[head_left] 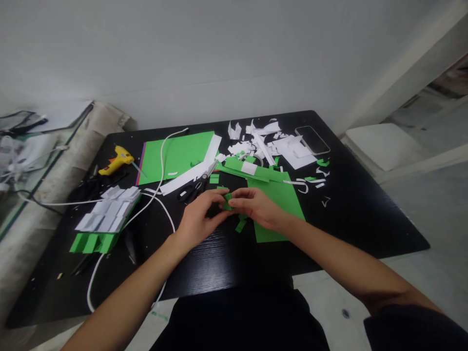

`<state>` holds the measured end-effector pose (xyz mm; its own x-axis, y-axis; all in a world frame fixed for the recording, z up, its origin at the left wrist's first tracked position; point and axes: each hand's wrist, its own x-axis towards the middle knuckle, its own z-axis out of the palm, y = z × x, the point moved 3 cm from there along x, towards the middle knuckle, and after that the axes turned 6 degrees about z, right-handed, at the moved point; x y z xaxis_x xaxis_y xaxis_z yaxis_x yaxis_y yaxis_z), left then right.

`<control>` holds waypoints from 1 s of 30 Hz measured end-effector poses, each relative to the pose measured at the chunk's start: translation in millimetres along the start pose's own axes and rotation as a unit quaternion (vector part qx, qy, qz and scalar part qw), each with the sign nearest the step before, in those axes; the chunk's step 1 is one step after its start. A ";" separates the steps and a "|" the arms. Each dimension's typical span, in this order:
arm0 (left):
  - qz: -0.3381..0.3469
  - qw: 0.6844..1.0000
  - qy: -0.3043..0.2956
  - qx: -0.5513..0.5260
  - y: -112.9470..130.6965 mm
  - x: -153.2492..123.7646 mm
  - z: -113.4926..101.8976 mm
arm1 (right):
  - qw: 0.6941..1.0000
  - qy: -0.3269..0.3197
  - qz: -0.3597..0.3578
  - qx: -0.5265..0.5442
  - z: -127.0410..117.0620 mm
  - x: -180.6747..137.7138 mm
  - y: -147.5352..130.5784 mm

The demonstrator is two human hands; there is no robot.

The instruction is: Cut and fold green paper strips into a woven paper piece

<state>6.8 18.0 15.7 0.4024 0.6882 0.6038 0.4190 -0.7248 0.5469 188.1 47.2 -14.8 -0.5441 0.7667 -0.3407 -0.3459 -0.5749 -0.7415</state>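
Between the fingertips of both hands is a small green paper piece (227, 201), partly hidden by the fingers. My left hand (200, 214) pinches it from the left, thumb below and fingers above. From the other side my right hand (258, 207) grips it with thumb and fingers closed. Small green scraps (241, 225) lie on the black table just under the hands. Black-handled scissors (199, 186) rest beyond my left hand, blades pointing away. A green sheet (281, 209) lies under my right wrist, with folded green strips (252, 169) at its far end.
At left stands a green and white paper model (106, 214), with a white cord (161, 168) looping past it. A yellow glue gun (117, 161) lies behind it, beside more green sheets (175, 153). White paper scraps (256, 141) and a phone (312, 140) are at the back right.
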 end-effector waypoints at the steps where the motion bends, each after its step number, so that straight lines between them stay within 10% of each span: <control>1: -0.002 1.000 -0.002 0.002 -0.4 -1.1 0.8 | 1.000 0.001 0.000 0.000 -0.6 0.5 0.2; 30: -0.014 0.998 -0.041 -0.036 3.1 -3.1 2.9 | 0.998 -0.044 0.028 -0.028 2.9 -3.1 -0.2</control>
<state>9.2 13.7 13.8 0.4581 0.7067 0.5391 0.3729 -0.7034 0.6051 187.6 44.1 -11.9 -0.6278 0.7044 -0.3311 -0.2717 -0.5970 -0.7549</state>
